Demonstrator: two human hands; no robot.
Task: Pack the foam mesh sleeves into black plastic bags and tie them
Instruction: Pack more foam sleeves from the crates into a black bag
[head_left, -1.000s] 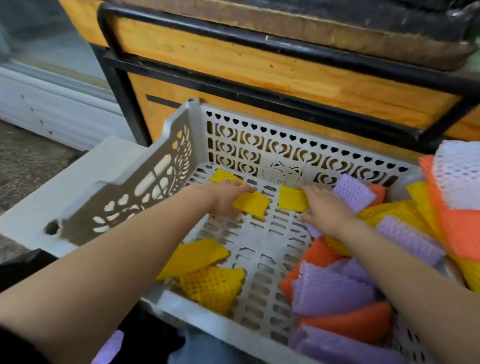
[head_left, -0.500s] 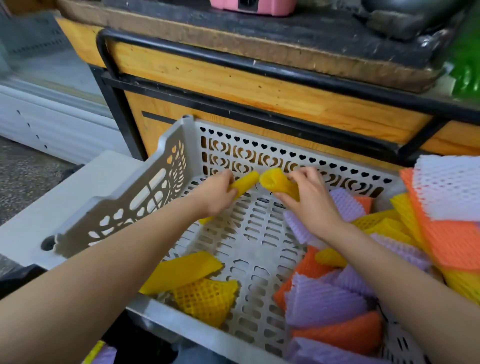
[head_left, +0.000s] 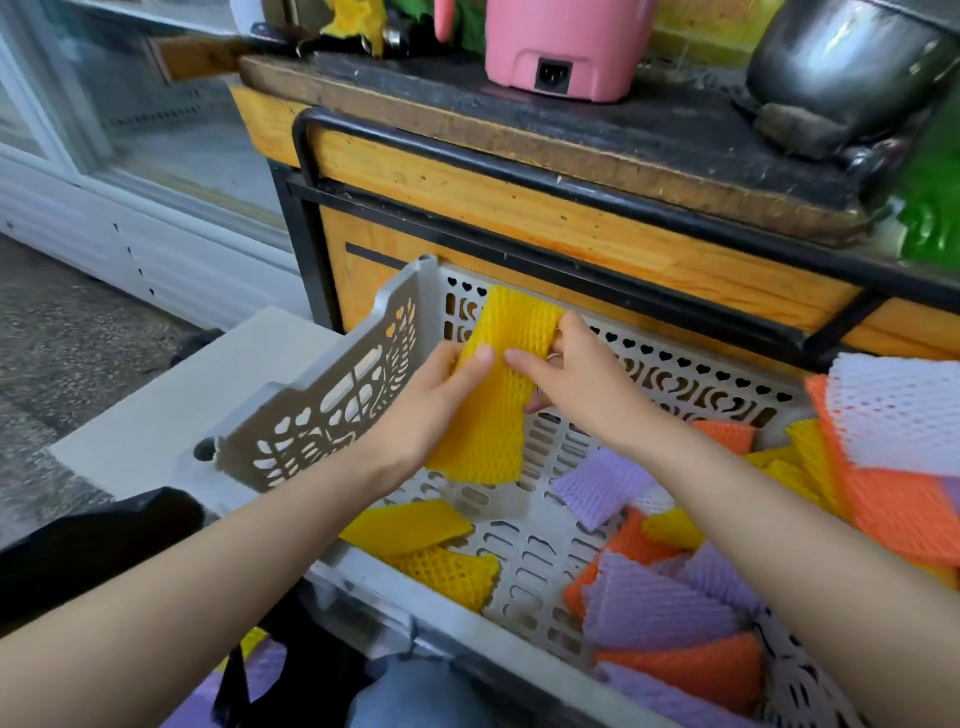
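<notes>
— While the left hand (head_left: 431, 410) and the right hand (head_left: 576, 384) both pinch the flat yellow foam mesh sleeve (head_left: 493, 395) above the grey perforated plastic crate (head_left: 322, 395), what makes this step go well?
— Squaring the edges, I'd say. With thumbs in front and fingers behind it lies flat, though I can't tell if it's one layer or two. Use light pressure, because foam likely creases. Then it goes to the black plastic bag (head_left: 93, 551) at lower left.
— And around it?
— Loose purple, orange and yellow sleeves (head_left: 660, 608) lie in the crate, mostly on the right. The crate rests on a white slab (head_left: 156, 415) against a wooden stand with a black metal frame (head_left: 519, 218). A pink appliance (head_left: 566, 47) and a steel pot (head_left: 841, 67) stand on top. There's speckled grey floor (head_left: 62, 332) to the left.
</notes>
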